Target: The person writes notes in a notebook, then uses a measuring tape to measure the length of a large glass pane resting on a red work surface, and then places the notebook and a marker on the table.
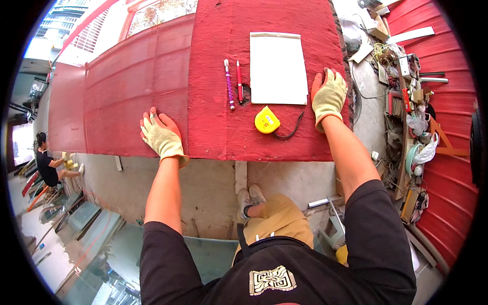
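Observation:
My left hand, in a cream work glove with orange-red palm and fingers, rests on the smooth, shinier red section of a long worktable, near its front edge. Its fingers are spread. A matching glove covers my right hand, which lies with fingers stretched out on the rough red cloth at the table's right side. Between them sits a yellow tape measure with a dark wrist strap. Behind it lies a white paper pad. Just left of the pad are a red pen and a purple patterned pen.
On the right, a cluttered shelf with tools, bags and cords stands by a red corrugated wall. Glass sheets lie low at left. A person in dark clothes crouches at far left. My feet are below the front edge.

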Tool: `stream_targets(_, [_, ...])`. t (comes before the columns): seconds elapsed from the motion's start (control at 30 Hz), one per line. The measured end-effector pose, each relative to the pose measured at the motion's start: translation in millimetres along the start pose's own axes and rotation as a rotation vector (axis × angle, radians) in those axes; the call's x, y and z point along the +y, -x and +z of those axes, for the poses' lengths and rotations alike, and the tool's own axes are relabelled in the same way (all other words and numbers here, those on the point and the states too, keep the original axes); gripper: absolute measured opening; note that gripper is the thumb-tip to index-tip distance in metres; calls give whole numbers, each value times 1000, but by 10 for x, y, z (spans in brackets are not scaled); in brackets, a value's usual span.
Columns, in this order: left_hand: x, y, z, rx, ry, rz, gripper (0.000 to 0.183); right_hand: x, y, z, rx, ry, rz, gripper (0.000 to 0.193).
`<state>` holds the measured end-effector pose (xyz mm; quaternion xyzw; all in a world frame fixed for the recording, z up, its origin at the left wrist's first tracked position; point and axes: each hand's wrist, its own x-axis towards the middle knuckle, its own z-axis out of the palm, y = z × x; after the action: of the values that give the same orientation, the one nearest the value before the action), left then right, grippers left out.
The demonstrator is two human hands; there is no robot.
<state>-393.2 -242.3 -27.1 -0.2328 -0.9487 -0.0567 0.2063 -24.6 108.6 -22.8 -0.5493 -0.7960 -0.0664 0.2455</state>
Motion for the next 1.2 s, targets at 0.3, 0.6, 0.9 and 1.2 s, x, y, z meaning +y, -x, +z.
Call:
stream_targets(0.3, [28,4,8,-3,16,-6,42,38,-14,22,-2,8,-2,43])
stream_targets(0.6, [1,-1,18,18,20,20,42,11,-22,-23,-23,0,13,45])
stream_targets(0.9, [26,-4,-32,-5,40,11,44,13,-23,-14,-5,3,-2,44])
stream_targets(1.2, [33,-10,-21,-35,39,5,45,2,-28,-40,16,-1,0,42])
